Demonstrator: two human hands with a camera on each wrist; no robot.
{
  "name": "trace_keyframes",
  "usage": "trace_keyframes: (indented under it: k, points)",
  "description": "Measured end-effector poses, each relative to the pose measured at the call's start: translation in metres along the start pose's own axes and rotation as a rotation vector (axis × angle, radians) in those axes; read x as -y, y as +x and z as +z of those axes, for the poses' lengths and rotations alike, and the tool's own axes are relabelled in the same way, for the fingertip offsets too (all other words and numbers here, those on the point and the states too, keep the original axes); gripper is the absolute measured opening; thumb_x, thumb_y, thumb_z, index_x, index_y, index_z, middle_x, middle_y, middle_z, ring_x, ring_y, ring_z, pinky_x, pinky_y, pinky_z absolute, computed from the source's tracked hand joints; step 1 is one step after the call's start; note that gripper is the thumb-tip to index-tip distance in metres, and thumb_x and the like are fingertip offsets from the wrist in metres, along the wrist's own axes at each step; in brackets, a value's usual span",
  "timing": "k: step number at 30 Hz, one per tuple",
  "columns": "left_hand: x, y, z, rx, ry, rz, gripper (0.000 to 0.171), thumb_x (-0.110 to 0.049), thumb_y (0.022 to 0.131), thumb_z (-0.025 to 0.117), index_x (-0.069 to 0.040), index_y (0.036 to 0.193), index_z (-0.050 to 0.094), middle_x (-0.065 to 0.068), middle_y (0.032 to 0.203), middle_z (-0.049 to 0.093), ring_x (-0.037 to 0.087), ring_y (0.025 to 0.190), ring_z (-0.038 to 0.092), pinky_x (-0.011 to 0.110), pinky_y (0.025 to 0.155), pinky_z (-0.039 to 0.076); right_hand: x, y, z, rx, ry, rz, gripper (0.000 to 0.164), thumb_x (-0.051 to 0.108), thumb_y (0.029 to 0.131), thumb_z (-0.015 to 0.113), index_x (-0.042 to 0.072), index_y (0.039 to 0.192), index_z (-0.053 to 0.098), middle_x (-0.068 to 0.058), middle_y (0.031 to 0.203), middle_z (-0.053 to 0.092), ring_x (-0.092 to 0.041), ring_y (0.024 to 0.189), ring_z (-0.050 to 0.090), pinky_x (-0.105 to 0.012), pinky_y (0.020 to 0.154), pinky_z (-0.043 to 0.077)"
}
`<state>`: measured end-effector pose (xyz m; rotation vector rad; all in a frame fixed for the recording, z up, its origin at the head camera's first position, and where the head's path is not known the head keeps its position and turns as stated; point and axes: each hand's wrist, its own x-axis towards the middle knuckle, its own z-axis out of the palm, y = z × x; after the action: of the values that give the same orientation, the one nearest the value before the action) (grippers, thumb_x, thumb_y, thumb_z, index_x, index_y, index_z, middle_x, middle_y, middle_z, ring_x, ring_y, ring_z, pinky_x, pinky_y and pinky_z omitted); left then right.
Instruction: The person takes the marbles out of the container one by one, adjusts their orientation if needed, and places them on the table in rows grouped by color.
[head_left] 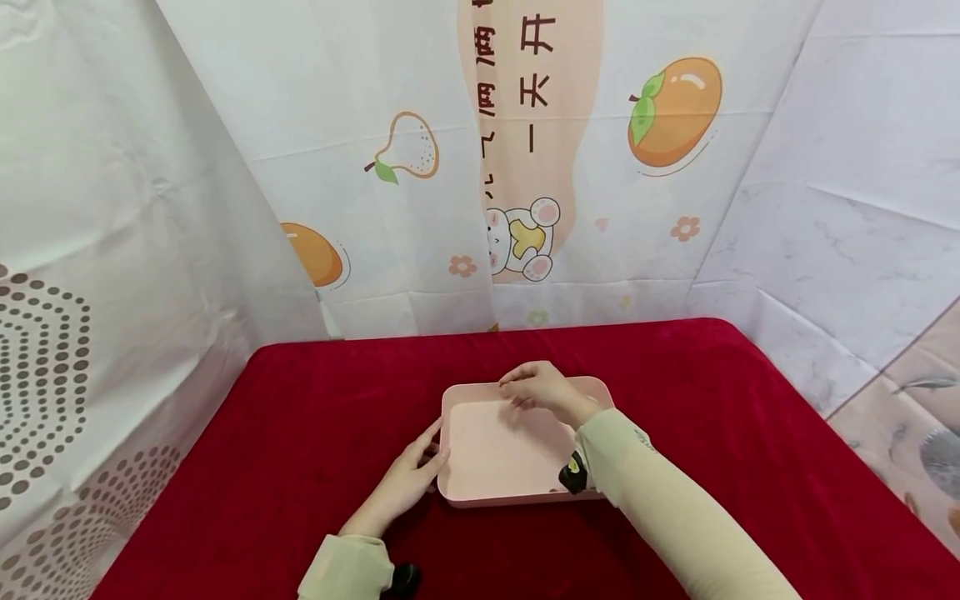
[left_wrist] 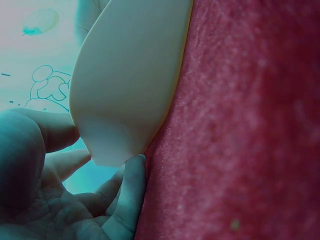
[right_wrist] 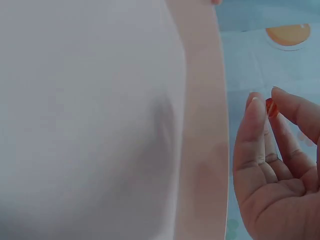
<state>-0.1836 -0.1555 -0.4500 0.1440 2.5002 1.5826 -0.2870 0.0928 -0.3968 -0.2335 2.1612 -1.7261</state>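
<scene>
A shallow pale pink rectangular tray [head_left: 491,450] lies on the red cloth. My left hand [head_left: 408,475] holds the tray's left side; in the left wrist view its thumb and fingers are at the edges of the tray wall [left_wrist: 125,70]. My right hand [head_left: 543,390] is raised over the tray's far side. In the right wrist view its thumb and fingertips pinch a small, shiny orange-red piece [right_wrist: 271,107], round like a bead. The fingers hide part of that piece, and my right forearm covers the tray's near right corner.
Red velvety cloth [head_left: 337,400] covers the table around the tray. Behind it hangs a white curtain [head_left: 337,83] printed with fruit and lettering. More patterned sheets hang at the left [head_left: 112,208] and right [head_left: 862,167].
</scene>
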Motion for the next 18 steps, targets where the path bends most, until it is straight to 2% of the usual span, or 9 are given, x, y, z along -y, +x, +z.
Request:
trace_keyframes:
  k: [5,8,18]
  points:
    - [-0.001,-0.001,-0.001,0.003,-0.007,-0.002,0.059,-0.024,0.102,0.055,-0.014,0.156,0.033,0.02,0.124,0.052,0.02,0.093,0.059,0.033,0.069,0.056,0.002,-0.008,0.0,0.033,0.091,0.011,0.036,0.007,0.092,0.066,-0.013,0.122,0.06,-0.02,0.103,0.072,-0.011,0.067,0.066,-0.027,0.071,0.059]
    - [-0.001,-0.001,-0.001,0.003,-0.008,-0.001,0.059,-0.024,0.102,0.055,-0.013,0.156,0.033,0.02,0.124,0.052,0.02,0.093,0.059,0.033,0.069,0.056,0.001,-0.012,-0.001,0.065,0.135,-0.001,0.038,0.006,0.093,0.065,-0.014,0.124,0.058,-0.021,0.105,0.071,-0.01,0.069,0.066,-0.026,0.072,0.059]
    - [0.001,0.0,-0.002,0.008,0.007,0.022,0.06,-0.027,0.103,0.055,-0.013,0.156,0.032,0.02,0.124,0.052,0.019,0.092,0.06,0.032,0.068,0.056,0.002,-0.028,0.001,0.097,0.175,-0.002,0.035,0.006,0.093,0.066,-0.012,0.122,0.059,-0.009,0.097,0.072,-0.012,0.07,0.067,-0.026,0.073,0.059]
